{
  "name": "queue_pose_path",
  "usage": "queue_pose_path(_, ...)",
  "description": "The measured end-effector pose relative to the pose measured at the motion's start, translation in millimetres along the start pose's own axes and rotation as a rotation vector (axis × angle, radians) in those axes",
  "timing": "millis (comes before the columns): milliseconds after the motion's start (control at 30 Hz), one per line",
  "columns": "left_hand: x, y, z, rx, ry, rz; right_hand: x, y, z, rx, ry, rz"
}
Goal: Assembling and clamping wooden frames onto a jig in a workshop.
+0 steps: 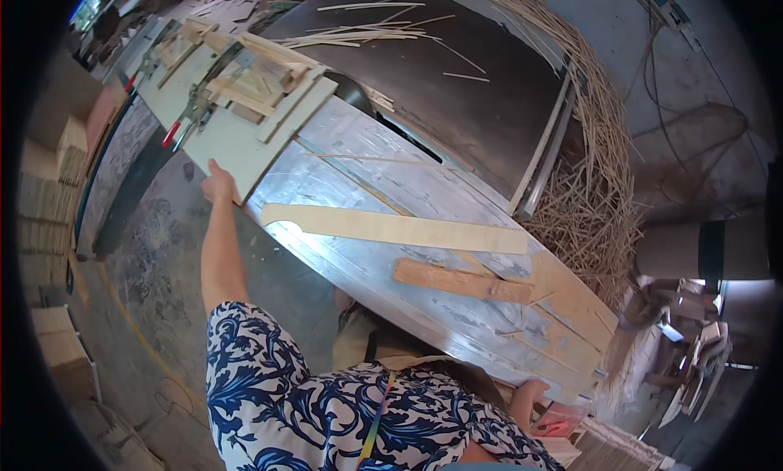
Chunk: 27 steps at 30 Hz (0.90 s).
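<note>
My left hand (218,183) is closed on the near edge of a pale board (232,157), its thumb on top. This board carries wooden blocks (249,92) and toggle clamps with red handles (171,134). It lies over the left end of a long metal table (351,145). A pale wooden strip (400,229) with a rounded left end lies across the table, apart from both hands. Nearer me is a browner wood piece (457,282). My right hand (528,399) is low at the table's near right edge, fingers curled; what they hold is hidden.
Sawdust (571,300) covers the table's right end. Beyond stands a dark surface (457,55) with thin offcuts, bordered by a heap of wood slivers (591,169). Stacked boards (49,226) line the left side. Beside my right hand is a pinkish-red item (559,422).
</note>
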<state>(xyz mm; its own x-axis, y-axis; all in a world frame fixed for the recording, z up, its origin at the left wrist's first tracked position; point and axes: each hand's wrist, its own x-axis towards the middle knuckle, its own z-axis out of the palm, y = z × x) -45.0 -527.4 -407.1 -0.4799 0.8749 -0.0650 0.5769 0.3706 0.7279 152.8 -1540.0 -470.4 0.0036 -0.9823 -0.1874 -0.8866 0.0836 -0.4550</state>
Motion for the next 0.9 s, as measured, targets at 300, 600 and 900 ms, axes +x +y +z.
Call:
queue_pose_path(300, 88.1, -53.4, 67.5, 0.357, -0.370, 0.482, 34.0, 23.2, 14.3, -1.127, -0.039, -0.680)
queue_pose_path(600, 27.8, -73.9, 33.4, 0.332, -0.331, 0.447, 6.4, -24.0, -34.4, 0.212, 0.073, -0.161)
queue_pose_path(900, -114.3, -41.4, -23.4, 0.420, -0.332, 0.252, 119.9, -49.0, -56.4, 0.169, 0.098, -0.174)
